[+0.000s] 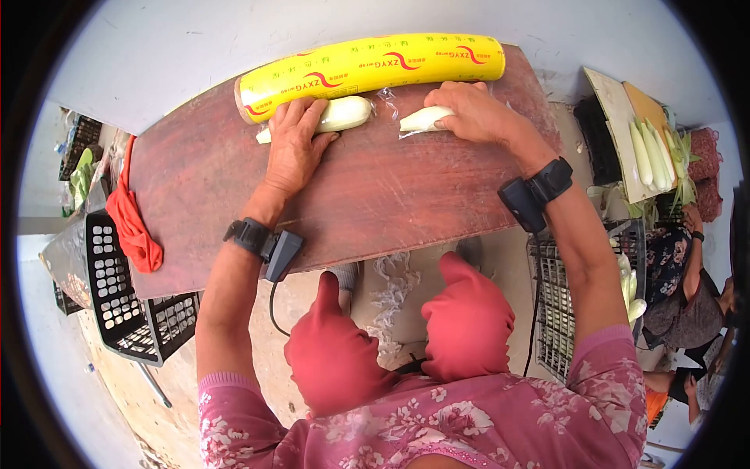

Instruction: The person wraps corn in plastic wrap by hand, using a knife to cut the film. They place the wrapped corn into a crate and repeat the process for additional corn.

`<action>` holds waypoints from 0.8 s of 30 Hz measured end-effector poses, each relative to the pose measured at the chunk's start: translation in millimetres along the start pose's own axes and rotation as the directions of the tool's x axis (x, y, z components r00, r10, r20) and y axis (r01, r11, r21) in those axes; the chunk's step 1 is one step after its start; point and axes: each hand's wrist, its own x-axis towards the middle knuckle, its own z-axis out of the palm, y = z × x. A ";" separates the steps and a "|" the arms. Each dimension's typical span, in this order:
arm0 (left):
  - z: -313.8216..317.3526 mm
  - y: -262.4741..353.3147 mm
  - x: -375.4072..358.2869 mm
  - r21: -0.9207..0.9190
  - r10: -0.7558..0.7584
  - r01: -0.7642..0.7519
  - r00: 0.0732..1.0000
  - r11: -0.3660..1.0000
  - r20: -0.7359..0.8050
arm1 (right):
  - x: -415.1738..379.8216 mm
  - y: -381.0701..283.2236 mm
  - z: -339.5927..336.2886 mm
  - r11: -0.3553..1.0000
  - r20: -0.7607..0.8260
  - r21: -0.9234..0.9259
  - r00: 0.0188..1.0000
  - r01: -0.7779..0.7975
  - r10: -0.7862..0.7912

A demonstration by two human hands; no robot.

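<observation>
My left hand (295,145) lies on a pale peeled corn cob (344,114) on the reddish wooden board (375,195), pressing it down. Over a second pale cob (422,119), which sits on clear film, my right hand (472,111) curls and grips. A long yellow roll of cling film (367,66) with red print lies along the board's far edge, just behind both cobs. Each wrist carries a black strap with a small device.
A red cloth (131,225) hangs off the board's left end above a black plastic crate (125,297). Another crate (556,305) with cobs stands at right. Peeled cobs lie on a tray (648,148) far right, where another person sits. Husk scraps litter the floor.
</observation>
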 end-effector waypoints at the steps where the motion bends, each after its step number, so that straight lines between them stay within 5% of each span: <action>1: 0.1 0.0 -0.1 0.003 0.001 -0.001 1.000 1.000 -0.001 | 0.0 -0.3 1.2 1.000 -0.049 -0.018 0.999 0.002 -0.002; 9: 0.5 -0.6 -0.7 -0.001 -0.006 0.007 1.000 1.000 0.010 | -0.6 5.0 19.9 0.998 -0.330 -0.063 0.943 0.030 -0.050; 12: 0.1 -1.0 -0.1 -0.001 -0.005 0.005 1.000 1.000 0.020 | -0.2 0.8 20.0 0.996 -0.417 0.079 0.909 0.037 -0.001; 18: 0.2 -0.6 -0.9 0.009 -0.014 0.014 0.999 1.000 0.031 | 8.8 3.7 21.6 0.996 -0.399 0.085 0.915 -0.026 0.058; 24: 0.7 -1.6 -0.4 0.012 0.005 -0.005 1.000 1.000 0.009 | 15.2 -3.8 35.3 0.978 -0.671 -0.207 0.725 0.018 -0.156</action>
